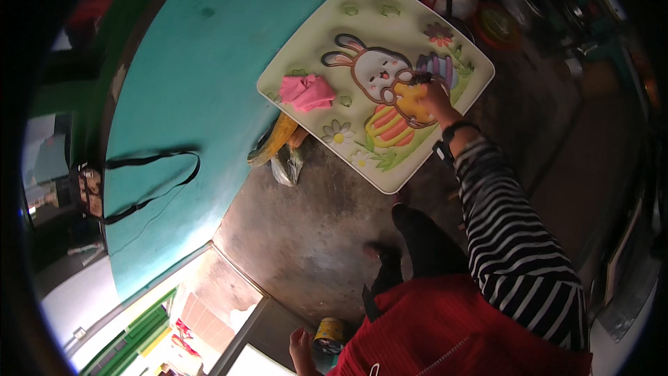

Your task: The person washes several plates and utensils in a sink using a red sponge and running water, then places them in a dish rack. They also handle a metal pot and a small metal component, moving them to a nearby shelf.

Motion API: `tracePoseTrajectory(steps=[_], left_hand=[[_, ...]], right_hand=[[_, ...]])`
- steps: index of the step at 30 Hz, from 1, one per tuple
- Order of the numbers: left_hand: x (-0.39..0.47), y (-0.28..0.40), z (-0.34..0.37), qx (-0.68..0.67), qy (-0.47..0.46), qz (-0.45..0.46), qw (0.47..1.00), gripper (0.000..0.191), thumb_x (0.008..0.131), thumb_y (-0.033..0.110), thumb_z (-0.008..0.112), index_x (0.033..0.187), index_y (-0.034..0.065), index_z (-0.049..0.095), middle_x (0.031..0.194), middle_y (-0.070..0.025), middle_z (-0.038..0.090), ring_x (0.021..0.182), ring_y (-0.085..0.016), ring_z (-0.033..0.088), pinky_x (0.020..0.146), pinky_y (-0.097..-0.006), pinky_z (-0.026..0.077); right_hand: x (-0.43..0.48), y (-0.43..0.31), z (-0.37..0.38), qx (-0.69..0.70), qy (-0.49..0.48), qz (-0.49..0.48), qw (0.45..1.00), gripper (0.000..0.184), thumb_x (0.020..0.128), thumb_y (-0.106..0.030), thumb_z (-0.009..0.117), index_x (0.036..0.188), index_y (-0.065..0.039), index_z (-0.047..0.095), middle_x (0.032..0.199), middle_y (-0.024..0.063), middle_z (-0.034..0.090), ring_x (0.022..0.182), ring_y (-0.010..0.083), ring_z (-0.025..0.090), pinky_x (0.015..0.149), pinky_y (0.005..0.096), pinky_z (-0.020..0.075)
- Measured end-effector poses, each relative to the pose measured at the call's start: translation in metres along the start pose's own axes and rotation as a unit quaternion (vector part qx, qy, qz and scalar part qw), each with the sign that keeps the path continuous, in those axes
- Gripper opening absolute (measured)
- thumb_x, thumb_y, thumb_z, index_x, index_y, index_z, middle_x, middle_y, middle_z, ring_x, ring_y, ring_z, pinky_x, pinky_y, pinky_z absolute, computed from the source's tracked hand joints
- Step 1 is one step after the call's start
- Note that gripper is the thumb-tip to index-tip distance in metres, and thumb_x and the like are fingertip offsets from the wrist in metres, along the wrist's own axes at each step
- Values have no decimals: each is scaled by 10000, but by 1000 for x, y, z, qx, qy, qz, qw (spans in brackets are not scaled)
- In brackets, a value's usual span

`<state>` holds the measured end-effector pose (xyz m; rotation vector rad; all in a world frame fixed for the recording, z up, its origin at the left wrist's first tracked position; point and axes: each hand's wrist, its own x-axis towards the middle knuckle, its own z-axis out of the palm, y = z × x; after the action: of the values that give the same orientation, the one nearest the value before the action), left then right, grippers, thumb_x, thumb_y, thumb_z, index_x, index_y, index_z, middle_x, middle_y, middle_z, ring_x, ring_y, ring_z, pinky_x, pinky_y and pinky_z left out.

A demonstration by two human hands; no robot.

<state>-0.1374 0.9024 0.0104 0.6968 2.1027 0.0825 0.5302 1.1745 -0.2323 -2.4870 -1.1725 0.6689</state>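
Before me stands a table (313, 36) whose rounded top is printed with a cartoon rabbit, flowers and striped eggs. My right hand (437, 102) reaches over it, gripping a small dark object (415, 79) against the rabbit print; the fingers partly hide what it is. A crumpled pink cloth (307, 92) lies near the left edge of the top, apart from that hand. Down at the bottom of the view, beside my red garment, is my left hand (301, 347), small and partly cut off. Nothing shows clearly in it, and its finger position is unclear.
A teal wall (209, 62) runs along the table's left side. A yellow-brown elongated object (276, 138) and a plastic bag (287, 167) sit on the floor below it. Pans and basins (498, 23) crowd the far right. Near my left hand stands a yellow container (330, 330).
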Motion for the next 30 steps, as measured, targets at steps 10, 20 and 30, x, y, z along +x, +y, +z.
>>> tracePoseTrajectory(steps=[10,20,30], left_hand=[[-33,84,51,-51,-4,295,954,238,872,145,578,1074,20,584,951,-76,639,898,-118,580,799,-254,445],[-104,6,25,-493,-75,271,823,133,826,46,610,951,46,565,880,10,577,824,-69,528,745,-209,423],[-161,-133,22,-630,82,289,716,182,799,-11,604,928,89,522,855,55,521,809,-55,500,750,-203,400]], right_hand=[[-238,-167,-58,157,-47,-458,874,239,694,2,630,899,-119,645,1086,77,536,925,247,565,759,339,481],[-488,-299,-59,191,-327,-693,614,168,700,39,608,842,-51,609,1142,83,533,1007,240,539,846,319,451],[-631,-306,-18,208,-684,-341,610,134,800,-37,618,918,-42,553,851,-16,564,778,73,535,701,209,448]])
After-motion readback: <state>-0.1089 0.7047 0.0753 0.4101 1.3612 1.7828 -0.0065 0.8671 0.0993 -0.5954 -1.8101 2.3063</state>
